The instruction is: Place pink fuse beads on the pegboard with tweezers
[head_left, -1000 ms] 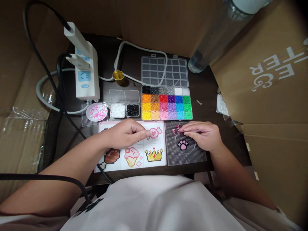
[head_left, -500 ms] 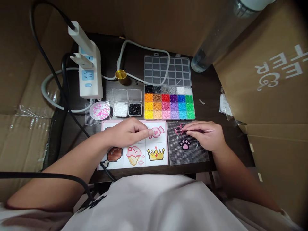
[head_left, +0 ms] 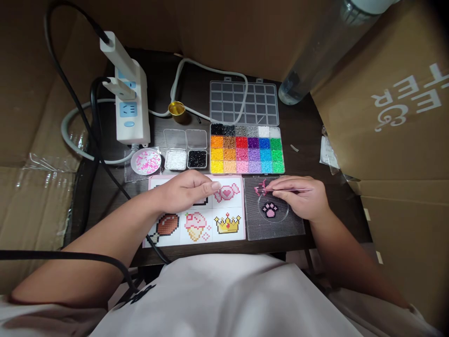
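My right hand [head_left: 301,196] pinches pink tweezers [head_left: 291,189] over the clear pegboard [head_left: 250,229]. The tweezer tips are at a small outline of pink beads [head_left: 259,188] in the board's upper part, partly hidden by my fingers. Below it, a pink paw with black edging [head_left: 269,210] sits within a clear round outline. My left hand [head_left: 191,189] lies over the pattern sheet [head_left: 231,237], fingers curled and thumb laid along them, with nothing visible in it. Its thumb tip is beside the printed pink candy [head_left: 228,192]; the crown and ice cream pictures show below.
Behind the sheet stand the bead box [head_left: 247,150] with its lid open, two small boxes of white [head_left: 175,160] and black beads [head_left: 197,159], and a dish of pink and white beads [head_left: 146,161]. A gold cup [head_left: 177,111], power strip [head_left: 131,112] and cables lie further back.
My left thumb has shifted slightly up and left, uncovering more of the candy and of the black-outlined picture beside it. My right hand with the tweezers stays almost in place.
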Demonstrator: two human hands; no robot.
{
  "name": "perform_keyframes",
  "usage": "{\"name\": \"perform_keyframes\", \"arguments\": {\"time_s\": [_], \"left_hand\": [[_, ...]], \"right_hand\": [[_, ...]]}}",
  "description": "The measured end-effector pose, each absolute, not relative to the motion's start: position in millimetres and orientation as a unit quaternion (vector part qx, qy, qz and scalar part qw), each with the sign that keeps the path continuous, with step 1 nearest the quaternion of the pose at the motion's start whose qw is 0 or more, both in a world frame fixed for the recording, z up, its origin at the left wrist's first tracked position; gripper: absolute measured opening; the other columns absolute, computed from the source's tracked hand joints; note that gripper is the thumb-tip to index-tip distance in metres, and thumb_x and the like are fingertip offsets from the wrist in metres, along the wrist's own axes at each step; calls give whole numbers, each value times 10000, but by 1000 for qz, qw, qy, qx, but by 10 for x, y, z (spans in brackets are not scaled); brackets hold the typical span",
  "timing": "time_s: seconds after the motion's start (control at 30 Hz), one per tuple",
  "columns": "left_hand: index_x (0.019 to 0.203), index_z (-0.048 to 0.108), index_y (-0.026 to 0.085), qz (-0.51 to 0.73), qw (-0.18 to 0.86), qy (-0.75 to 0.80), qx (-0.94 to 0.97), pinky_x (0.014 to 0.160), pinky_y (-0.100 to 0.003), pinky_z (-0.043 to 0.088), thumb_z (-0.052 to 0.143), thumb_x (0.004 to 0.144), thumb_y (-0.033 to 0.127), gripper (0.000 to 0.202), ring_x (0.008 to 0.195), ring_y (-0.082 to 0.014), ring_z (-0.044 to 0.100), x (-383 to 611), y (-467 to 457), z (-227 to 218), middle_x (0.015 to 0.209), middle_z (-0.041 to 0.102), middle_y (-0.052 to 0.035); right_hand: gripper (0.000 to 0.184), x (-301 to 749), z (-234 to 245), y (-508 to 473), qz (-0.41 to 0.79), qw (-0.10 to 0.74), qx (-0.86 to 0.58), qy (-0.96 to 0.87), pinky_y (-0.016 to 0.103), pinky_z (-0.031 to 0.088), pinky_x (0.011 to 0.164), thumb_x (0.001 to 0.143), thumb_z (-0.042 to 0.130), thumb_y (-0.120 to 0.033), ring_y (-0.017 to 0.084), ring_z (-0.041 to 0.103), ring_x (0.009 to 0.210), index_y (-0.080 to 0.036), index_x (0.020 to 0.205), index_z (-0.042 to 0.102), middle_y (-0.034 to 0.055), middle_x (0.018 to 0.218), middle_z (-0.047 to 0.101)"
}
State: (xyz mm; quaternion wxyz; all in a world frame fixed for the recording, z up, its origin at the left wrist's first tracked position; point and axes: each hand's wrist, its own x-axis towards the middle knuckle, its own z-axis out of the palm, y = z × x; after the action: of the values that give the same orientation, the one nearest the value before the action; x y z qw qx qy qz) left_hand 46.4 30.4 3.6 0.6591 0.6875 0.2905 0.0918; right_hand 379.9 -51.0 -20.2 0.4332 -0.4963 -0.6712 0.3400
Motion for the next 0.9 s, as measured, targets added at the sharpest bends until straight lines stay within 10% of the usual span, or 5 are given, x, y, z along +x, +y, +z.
{"name": "perform_keyframes", "arguments": {"time_s": [0.9], "left_hand": [[557,342,260,86,637,306,702,458,-279,228,618,1033,649,674,487,-103,238,497,315,72,504,272,74]], "right_hand": [[134,3798,-196,-499,352,441,-476,-675,367,774,794,893,914,-176,262,902,809,-304,904,952,38,886,912]]}}
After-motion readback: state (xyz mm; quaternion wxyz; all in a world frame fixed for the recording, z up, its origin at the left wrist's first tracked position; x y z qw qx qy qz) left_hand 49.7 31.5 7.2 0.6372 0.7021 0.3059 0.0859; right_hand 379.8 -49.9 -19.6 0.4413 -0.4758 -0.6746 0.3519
